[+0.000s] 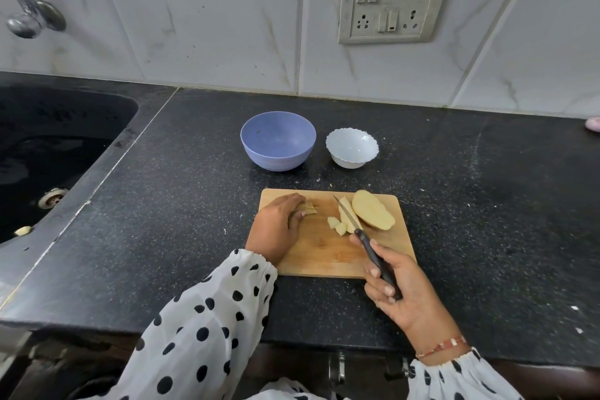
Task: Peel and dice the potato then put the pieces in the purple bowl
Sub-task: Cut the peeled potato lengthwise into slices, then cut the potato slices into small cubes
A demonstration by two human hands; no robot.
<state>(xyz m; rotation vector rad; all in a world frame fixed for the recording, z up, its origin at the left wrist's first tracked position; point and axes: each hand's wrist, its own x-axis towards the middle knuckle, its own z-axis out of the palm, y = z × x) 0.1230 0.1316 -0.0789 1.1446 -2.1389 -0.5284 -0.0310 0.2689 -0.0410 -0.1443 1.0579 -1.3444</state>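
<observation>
Resting on cutting board (pixel 321 256), left hand (pixel 276 224) curled over potato pieces (pixel 308 207). Purple bowl (pixel 278 145) beyond it. Cut chunks (pixel 337 226) between hands. Right hand (pixel 394 289) clamped on knife (pixel 373 250), blade across potato half (pixel 372 209) just ahead.

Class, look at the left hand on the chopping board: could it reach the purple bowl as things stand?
Probably yes: the left hand covers potato pieces on the chopping board, and only bare counter lies between it and the purple bowl.

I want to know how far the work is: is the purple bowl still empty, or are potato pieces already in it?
Empty. The purple bowl shows only its bare inside; the cut potato pieces lie on the cutting board.
</observation>
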